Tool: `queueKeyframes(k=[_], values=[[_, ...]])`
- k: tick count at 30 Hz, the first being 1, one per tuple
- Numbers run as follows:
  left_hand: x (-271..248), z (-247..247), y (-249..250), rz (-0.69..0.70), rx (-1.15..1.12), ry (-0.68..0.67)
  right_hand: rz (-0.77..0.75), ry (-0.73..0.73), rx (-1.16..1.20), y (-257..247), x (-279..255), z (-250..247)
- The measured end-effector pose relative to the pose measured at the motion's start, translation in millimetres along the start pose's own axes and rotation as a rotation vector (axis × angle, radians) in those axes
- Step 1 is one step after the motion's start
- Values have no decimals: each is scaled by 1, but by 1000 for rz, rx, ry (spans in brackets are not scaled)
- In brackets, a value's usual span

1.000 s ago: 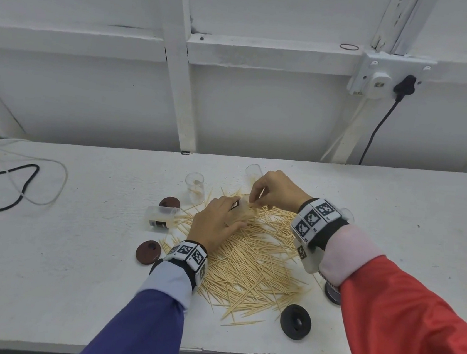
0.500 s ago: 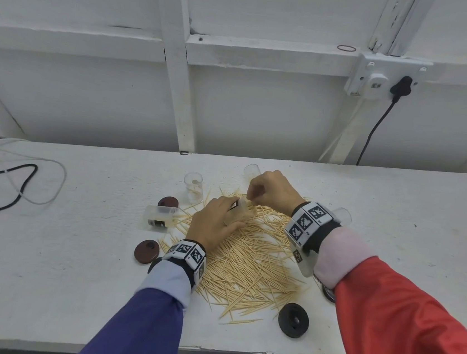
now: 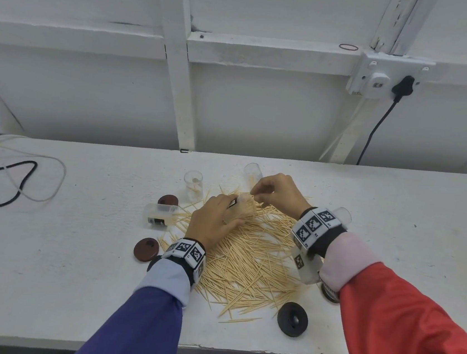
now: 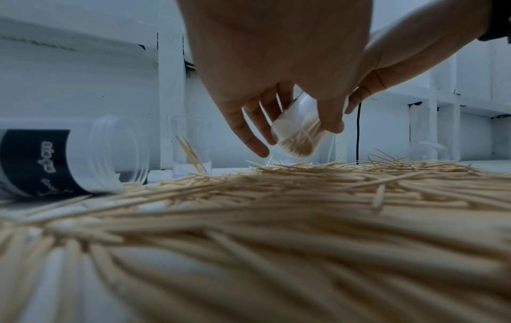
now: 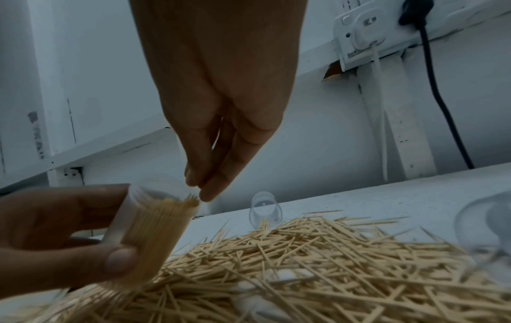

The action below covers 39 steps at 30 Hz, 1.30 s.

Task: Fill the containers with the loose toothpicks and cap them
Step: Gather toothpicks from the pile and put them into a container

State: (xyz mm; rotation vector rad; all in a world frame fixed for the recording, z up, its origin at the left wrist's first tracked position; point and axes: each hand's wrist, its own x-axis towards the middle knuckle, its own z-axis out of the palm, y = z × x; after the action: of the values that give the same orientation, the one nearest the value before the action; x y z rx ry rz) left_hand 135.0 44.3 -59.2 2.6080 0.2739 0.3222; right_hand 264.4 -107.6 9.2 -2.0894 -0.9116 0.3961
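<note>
Item: tube (image 5: 155, 227), nearly full, clamped in left hand (image 3: 216, 218) grip. Right hand (image 3: 280, 193) fingertips together at mouth, contents unclear. Step: filling. Next: cap (image 3: 146, 249), surface's left.

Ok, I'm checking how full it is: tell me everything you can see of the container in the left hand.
The container is a small clear plastic cylinder, uncapped, with a ridged neck. It is tilted, mouth up and away from the person, above the toothpick pile. It looks nearly full of toothpicks, tips reaching its mouth. The left hand grips its body; the right hand's fingertips hover at the mouth.
</note>
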Motion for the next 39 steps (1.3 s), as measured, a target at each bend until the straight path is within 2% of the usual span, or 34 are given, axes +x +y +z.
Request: queueKeyframes(k=[4, 8, 9, 13, 14, 17, 20, 29, 39], values=[[0, 0, 0, 14, -5, -2, 10, 4, 17, -3, -3, 8], [-1, 1, -2, 15, -7, 38, 91, -208, 21, -6, -4, 12], [-1, 1, -2, 23, -5, 52, 103, -222, 7, -6, -5, 13], [1, 3, -6, 80, 7, 64, 60, -17, -212, -5, -5, 18], [1, 3, -7, 87, 10, 72, 54, -3, -240, -5, -5, 18], [1, 3, -8, 99, 17, 85, 90, -113, -147, -7, -5, 19], [1, 3, -8, 120, 35, 78, 116, -57, -123, -5, -5, 16], [2, 5, -10, 149, 30, 102, 140, -129, -6, -5, -10, 12], [3, 5, -9, 186, 27, 111, 135, -108, 23, -8, -17, 17]])
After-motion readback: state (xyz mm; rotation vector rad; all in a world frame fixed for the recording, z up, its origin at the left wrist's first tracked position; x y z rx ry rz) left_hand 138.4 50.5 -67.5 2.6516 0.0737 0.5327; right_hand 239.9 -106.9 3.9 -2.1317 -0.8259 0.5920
